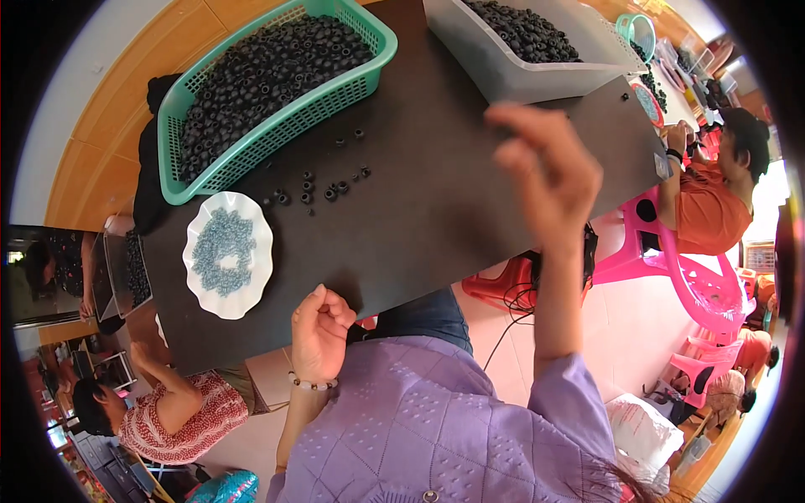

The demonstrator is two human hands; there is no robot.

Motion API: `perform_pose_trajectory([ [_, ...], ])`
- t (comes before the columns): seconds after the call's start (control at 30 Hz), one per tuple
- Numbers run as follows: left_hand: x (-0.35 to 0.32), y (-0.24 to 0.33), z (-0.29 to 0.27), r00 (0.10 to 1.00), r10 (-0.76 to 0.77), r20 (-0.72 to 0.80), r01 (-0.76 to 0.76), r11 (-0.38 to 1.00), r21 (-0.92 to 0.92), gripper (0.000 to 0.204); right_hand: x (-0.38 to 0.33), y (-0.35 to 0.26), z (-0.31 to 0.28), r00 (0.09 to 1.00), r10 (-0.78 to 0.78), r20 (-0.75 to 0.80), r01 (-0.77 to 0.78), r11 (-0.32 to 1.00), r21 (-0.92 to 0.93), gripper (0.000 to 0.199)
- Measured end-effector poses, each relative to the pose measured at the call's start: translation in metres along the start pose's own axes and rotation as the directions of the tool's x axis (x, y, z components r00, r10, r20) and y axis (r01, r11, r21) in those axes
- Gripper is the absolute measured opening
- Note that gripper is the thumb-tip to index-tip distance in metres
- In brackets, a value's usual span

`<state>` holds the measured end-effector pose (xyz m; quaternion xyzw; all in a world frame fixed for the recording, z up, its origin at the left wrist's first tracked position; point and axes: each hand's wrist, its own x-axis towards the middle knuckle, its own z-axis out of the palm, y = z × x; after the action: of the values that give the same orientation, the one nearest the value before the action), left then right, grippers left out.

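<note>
Purple top (428, 419) foremost, both grips beyond it.
My right grip (553, 168), blurred, holds thumb and forefinger spread; my left grip (321, 331) is curled, pinching unclear. Loose black beads (330, 194) lie before the green basket (387, 46), near the white plate (231, 308), presumably for easy reach.

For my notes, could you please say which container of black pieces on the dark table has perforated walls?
The green basket at left: its walls are full of holes, while the greyish bin looks solid-walled.
</note>
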<state>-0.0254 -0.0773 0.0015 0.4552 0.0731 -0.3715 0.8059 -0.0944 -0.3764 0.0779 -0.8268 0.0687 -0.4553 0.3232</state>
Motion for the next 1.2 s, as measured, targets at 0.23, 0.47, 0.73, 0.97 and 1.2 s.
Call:
perform_pose_trajectory([
  [0.23,0.001,-0.003,-0.004,1.000,-0.020,0.004,0.020,0.989,-0.147,0.026,0.102,0.098,-0.030,0.977,0.055,-0.207,-0.113,0.952,-0.283,0.026],
  [0.47,0.004,-0.002,-0.003,0.999,-0.028,0.021,0.030,0.992,-0.121,0.028,0.103,0.125,-0.021,0.981,0.143,-0.130,-0.189,0.853,-0.486,0.027],
  [0.73,0.009,0.004,-0.003,0.997,-0.047,0.063,0.051,0.996,-0.069,0.028,0.053,0.039,0.054,0.987,-0.060,0.150,0.074,0.993,-0.094,0.013],
  [0.97,0.009,0.000,-0.008,0.992,-0.055,0.112,0.067,0.992,-0.108,0.027,0.018,0.027,0.113,0.834,-0.178,0.522,0.196,0.980,0.022,0.020],
  [1.2,0.007,-0.001,-0.011,0.992,-0.027,0.121,0.040,0.993,-0.112,0.028,0.004,0.013,0.144,0.709,-0.194,0.678,0.216,0.975,0.053,0.029],
])
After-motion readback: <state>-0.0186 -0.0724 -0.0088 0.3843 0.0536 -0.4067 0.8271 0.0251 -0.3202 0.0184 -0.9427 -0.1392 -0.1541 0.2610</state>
